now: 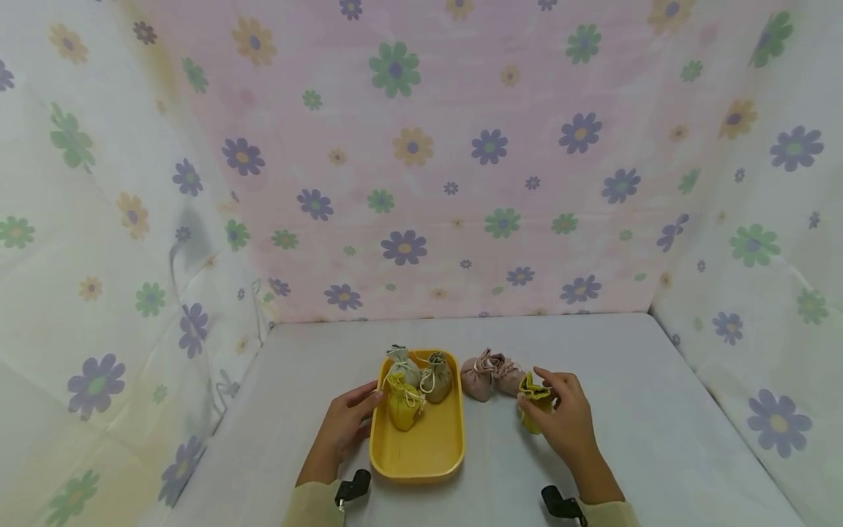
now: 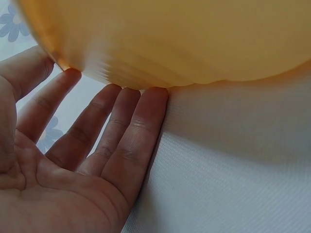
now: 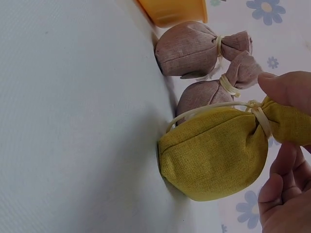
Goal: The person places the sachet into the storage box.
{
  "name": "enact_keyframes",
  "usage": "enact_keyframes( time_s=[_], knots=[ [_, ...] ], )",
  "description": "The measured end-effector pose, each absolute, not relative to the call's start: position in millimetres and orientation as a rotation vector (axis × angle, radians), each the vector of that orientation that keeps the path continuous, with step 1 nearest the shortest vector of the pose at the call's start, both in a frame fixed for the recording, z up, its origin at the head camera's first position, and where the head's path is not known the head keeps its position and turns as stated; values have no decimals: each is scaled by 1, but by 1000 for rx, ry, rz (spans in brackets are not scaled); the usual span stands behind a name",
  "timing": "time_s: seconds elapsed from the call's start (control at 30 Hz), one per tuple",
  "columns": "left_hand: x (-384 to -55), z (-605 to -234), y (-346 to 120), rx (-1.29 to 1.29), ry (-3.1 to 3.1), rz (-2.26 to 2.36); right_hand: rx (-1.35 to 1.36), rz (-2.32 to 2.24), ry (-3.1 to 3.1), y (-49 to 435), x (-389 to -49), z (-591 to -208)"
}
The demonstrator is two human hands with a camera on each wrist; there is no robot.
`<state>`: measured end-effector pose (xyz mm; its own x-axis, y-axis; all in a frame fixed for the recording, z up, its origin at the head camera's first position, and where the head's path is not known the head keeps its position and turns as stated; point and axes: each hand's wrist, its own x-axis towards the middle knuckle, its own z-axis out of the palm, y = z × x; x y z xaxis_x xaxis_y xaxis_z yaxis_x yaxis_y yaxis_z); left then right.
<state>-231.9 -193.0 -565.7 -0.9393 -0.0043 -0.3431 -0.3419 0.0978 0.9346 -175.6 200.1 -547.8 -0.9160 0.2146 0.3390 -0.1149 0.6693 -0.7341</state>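
My right hand (image 1: 560, 417) pinches the gathered neck of a yellow-green drawstring pouch (image 3: 214, 150) between thumb and fingers. The pouch's base is at the white tabletop, with its pale cord tied round the neck. My left hand (image 1: 345, 424) is at the left side of a yellow tray (image 1: 421, 465); in the left wrist view, extended fingertips (image 2: 153, 99) touch the tray's outer wall. Inside the tray sit a yellow pouch (image 1: 404, 410), a whitish pouch (image 1: 403, 369) and an olive-brown pouch (image 1: 437, 382), grouped toward its far end.
Two dusty-pink pouches (image 3: 189, 51) stand side by side between the tray and the right-hand pouch. White cloth covers the table (image 1: 658, 424). Flower-printed curtains (image 1: 461, 219) close off the back and both sides.
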Motion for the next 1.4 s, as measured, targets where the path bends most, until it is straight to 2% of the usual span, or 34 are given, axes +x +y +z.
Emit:
enact_keyframes(
  time_s=[0.8, 1.4],
  knots=[
    [-232, -565, -193, -342, 2116, 1934, 26, 1058, -2481, 202, -184, -546],
    [-230, -565, -193, -341, 2133, 1925, -98, 1165, -2475, 203, -179, -539]
  ],
)
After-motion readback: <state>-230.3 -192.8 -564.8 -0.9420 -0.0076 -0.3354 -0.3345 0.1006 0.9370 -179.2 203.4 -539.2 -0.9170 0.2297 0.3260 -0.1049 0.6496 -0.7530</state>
